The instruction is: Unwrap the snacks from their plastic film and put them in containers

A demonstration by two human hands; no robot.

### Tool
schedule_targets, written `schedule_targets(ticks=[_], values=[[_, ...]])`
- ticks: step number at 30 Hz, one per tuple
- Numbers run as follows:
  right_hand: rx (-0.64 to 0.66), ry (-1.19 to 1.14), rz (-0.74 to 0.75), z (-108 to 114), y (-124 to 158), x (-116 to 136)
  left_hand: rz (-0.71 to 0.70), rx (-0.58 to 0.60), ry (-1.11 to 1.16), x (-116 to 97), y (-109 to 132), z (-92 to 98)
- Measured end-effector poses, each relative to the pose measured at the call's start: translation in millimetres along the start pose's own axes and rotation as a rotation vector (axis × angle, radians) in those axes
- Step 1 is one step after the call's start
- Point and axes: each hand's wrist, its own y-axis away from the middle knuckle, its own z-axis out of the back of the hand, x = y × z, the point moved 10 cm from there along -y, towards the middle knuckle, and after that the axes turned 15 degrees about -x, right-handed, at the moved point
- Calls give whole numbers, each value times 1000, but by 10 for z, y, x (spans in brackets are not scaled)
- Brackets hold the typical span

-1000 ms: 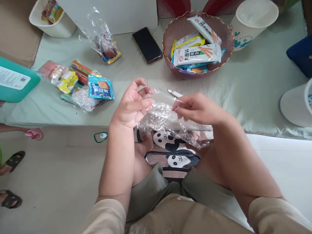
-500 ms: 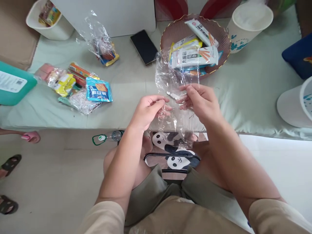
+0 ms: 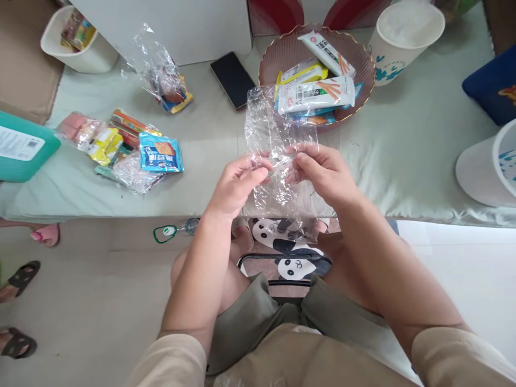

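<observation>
Both hands hold a crinkled clear plastic bag (image 3: 268,126) upright above the near edge of a pale green cloth-covered table (image 3: 403,145). My left hand (image 3: 237,185) pinches the bag's left side with thumb and fingers. My right hand (image 3: 320,172) pinches its right side, fingers curled. The two hands are close together, almost touching. The bag's top reaches up in front of a brown ribbed bowl (image 3: 282,51) filled with snack packets (image 3: 316,94).
A pile of snack packets (image 3: 121,148) lies at the left, a second clear bag with snacks (image 3: 161,72) behind it. A black phone (image 3: 233,79), white cups (image 3: 397,37), a white tub (image 3: 78,40) and a teal box (image 3: 22,145) stand around. Another person's sandalled feet (image 3: 18,279) are on the floor at the left.
The bag went from lying crumpled across my hands to being held upright. Both hands moved up and closer together, each pinching a side.
</observation>
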Motion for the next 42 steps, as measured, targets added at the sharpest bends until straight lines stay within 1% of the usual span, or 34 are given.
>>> schedule_targets(ticks=[4, 6, 10, 12, 14, 18, 21, 25, 28, 32, 35, 37, 40, 42], values=[[22, 56, 73, -46, 26, 51, 73, 149, 4, 89, 75, -138], [4, 90, 91, -33, 27, 49, 84, 168, 13, 128, 85, -145], [-69, 139, 103, 57, -7, 13, 64, 86, -30, 162, 53, -40], [-81, 159, 114, 78, -21, 3, 31, 59, -55, 132, 40, -12], [-81, 177, 115, 81, -25, -5, 27, 26, -52, 109, 20, 12], [-45, 125, 65, 38, -3, -46, 162, -53, 81, 160, -34, 81], [21, 9, -8, -41, 32, -108, 224, -31, 176, 186, -39, 77], [103, -14, -36, -132, 85, -140, 234, 53, 160, 228, 12, -25], [95, 33, -14, -125, 101, -101, 210, 38, 163, 237, 32, -72], [52, 98, 45, -85, 97, -8, 139, -2, 169, 195, 27, -68], [31, 138, 96, -69, 85, 38, 161, -13, 122, 234, 22, -51], [12, 154, 113, -54, 71, 40, 139, -59, 100, 224, 3, -6], [-16, 195, 134, -32, 52, 30, 36, -162, 78, 150, -18, 87], [-19, 221, 145, -36, 49, 24, 5, -196, 67, 139, -9, 112]])
